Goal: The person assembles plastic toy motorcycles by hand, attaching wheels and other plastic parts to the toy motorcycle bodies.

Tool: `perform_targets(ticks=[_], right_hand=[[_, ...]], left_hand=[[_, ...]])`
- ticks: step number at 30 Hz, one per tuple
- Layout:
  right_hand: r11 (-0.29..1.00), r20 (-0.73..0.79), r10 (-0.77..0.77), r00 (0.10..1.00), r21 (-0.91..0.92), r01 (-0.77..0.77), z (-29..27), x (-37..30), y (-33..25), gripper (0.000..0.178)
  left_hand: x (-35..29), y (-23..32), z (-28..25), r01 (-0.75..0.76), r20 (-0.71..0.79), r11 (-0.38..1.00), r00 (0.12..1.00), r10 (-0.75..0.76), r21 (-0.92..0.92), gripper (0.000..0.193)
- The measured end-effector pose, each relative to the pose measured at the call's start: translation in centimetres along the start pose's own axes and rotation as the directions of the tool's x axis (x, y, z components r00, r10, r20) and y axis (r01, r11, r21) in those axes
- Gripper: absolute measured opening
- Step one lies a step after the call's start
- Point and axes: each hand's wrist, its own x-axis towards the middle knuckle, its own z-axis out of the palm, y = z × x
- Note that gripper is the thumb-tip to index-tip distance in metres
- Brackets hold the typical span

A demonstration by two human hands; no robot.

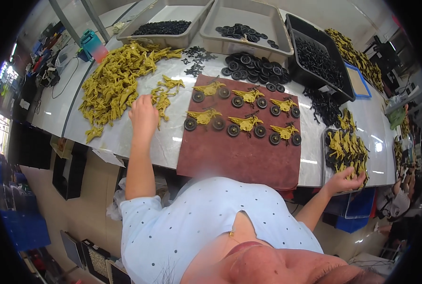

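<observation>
My left hand (144, 113) is over the table beside a few loose yellow toy motorcycle bodies (162, 102). Its fingers are bent and close together; whatever is between them is hidden. To its left lies a big heap of yellow bodies (114, 78). My right hand (345, 181) rests at the near edge of a tray of yellow toy motorcycles (348, 149), fingers loosely curled and apart, with nothing visible in them. Between my hands, two rows of yellow toy motorcycles with black wheels (246, 124) lie on a dark red mat (237, 163).
Behind the mat are loose black wheels (256, 68) and small black parts (197, 59). Two grey bins (248, 47) and a black bin (345, 90) stand farther back. Black pieces (322, 105) lie right of the mat. A teal-pink bottle (93, 46) stands behind the heap.
</observation>
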Motion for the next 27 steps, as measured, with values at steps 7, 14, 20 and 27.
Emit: perform_targets(ticks=[7,14,20,27], right_hand=[[0.896,0.343,-0.186,0.921,0.444,0.015,2.3,-2.9,-11.6,0.025],[0.741,0.517,-0.396,0.759,0.668,-0.069,2.7,-3.2,-18.5,0.018],[0.601,0.603,-0.511,0.612,0.76,-0.247,3.8,-2.5,-22.2,0.017],[0.475,0.813,-0.575,-0.095,0.237,-0.847,6.3,-5.9,-31.0,0.027]], left_hand=[[4.3,-3.2,0.7,0.147,0.306,0.987,0.939,-0.158,0.057,0.051],[4.7,-4.2,1.4,0.044,0.34,0.997,0.94,-0.022,-0.057,0.043],[3.3,-3.3,0.0,-0.135,0.049,0.964,0.987,0.15,-0.227,0.038],[-0.7,6.9,-3.4,-0.5,-0.232,0.723,0.865,0.445,-0.478,0.041]])
